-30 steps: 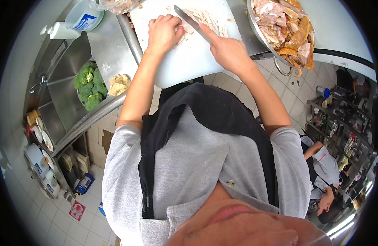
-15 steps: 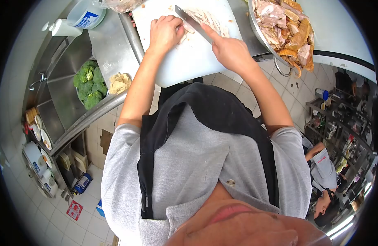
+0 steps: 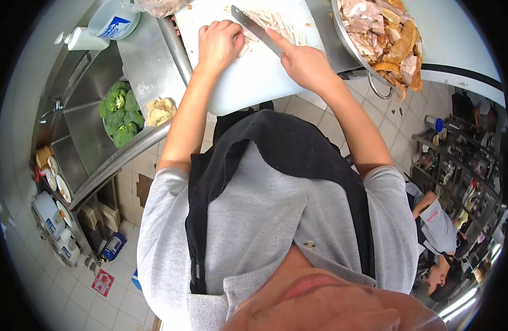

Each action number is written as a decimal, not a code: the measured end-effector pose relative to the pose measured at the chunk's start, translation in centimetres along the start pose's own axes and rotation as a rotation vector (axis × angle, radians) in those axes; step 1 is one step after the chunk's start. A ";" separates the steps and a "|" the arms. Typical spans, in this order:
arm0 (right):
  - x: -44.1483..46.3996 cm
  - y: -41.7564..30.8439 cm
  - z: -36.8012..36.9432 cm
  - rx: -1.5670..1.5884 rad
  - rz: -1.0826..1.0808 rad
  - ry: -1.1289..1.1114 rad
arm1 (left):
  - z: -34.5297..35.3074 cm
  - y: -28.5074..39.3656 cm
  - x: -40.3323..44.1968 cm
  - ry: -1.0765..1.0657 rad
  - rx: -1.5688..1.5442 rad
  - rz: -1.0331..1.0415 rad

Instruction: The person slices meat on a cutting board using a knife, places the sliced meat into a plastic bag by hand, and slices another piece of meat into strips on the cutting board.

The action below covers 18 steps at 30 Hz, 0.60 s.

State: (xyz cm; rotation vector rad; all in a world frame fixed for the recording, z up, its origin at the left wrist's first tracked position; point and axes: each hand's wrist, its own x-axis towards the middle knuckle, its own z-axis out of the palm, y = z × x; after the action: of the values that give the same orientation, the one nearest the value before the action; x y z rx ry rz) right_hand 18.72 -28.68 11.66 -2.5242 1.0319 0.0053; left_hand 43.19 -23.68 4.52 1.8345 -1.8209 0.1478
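On the white cutting board (image 3: 254,88), my right hand (image 3: 306,63) is closed around the handle of a knife (image 3: 256,27), its index finger stretched along the blade. The knife tip points up and left. My left hand (image 3: 219,45) rests on the board left of the blade, fingers curled over what looks like a small piece of meat, mostly hidden under them. Thin pale strips of meat (image 3: 278,23) lie beyond the knife, with small bits near my left fingertips.
A metal bowl (image 3: 356,55) heaped with meat pieces (image 3: 394,41) stands right of the board. At the left are broccoli (image 3: 120,113) in a sink (image 3: 88,132), a yellowish lump (image 3: 160,112), a white bottle (image 3: 87,39) and a plastic tub (image 3: 113,21). Another person (image 3: 437,223) is at the lower right.
The knife and my right hand have shifted slightly left. My left hand has also moved a little left, still curled. The other person at the lower right has changed posture.
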 end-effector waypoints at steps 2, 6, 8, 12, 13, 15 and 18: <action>-0.7 -0.3 -0.3 -0.013 -0.010 -0.021 | -0.1 0.0 0.2 0.001 -0.004 0.007; -1.2 -0.2 0.1 -0.028 -0.050 -0.020 | -0.3 -0.1 0.4 -0.005 0.015 0.023; -1.3 -0.1 0.1 -0.026 -0.049 -0.021 | -0.2 -0.1 0.4 0.000 0.010 0.026; -1.5 -0.8 -0.7 -0.021 -0.024 -0.054 | -0.1 -0.3 0.4 0.000 0.006 0.033; -1.3 -0.9 -0.9 -0.020 -0.024 -0.057 | 0.0 -0.3 0.3 -0.002 0.006 0.031; -0.8 -1.3 -1.0 0.005 0.010 -0.098 | 0.2 -0.4 0.4 -0.007 0.002 0.009; 1.7 -0.5 1.1 0.049 -0.002 -0.020 | 0.2 -0.4 0.4 -0.023 -0.018 0.011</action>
State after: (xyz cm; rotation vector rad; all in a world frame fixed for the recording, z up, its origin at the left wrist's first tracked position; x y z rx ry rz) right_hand 20.44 -29.09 10.58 -2.4760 1.0089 0.0042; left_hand 43.56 -24.20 4.40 1.8208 -1.8425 0.1139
